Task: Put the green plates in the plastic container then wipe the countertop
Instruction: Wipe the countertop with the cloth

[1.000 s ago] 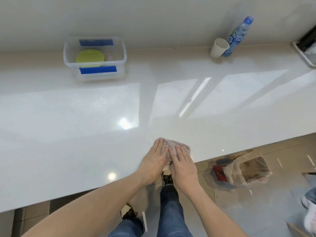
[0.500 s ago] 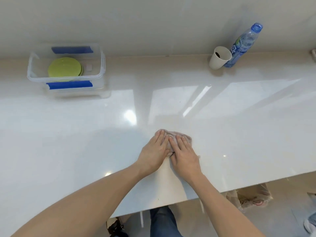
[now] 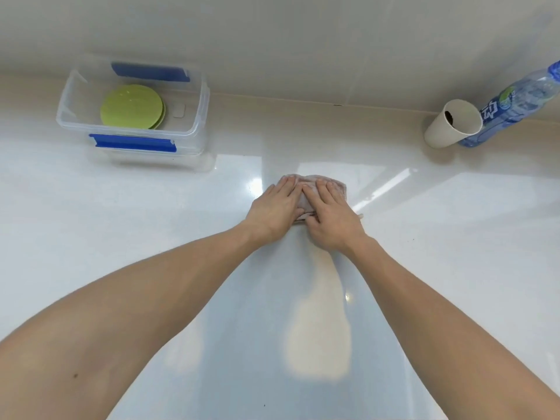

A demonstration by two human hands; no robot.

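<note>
Your glossy white table [image 3: 91,237] fills nearly the whole frame, running up to a pale wall along the top. Your two bare forearms reach in from the bottom corners and meet just above the middle of the frame. In the upper left, close to the wall, sits the clear plastic container [image 3: 197,116] with blue clips on its near and far sides; the green plates [image 3: 131,106] lie stacked flat inside it, toward its left half. In the upper right, a water bottle [image 3: 515,106] with a blue label stands just beside a paper cup [image 3: 453,124], the two touching or nearly so. At centre, your left hand [image 3: 274,210] and right hand [image 3: 331,216] lie side by side, fingers extended flat, pressing a small pinkish cloth [image 3: 321,180] against the table; neither grip is closed around it, palms simply bearing down.
</note>
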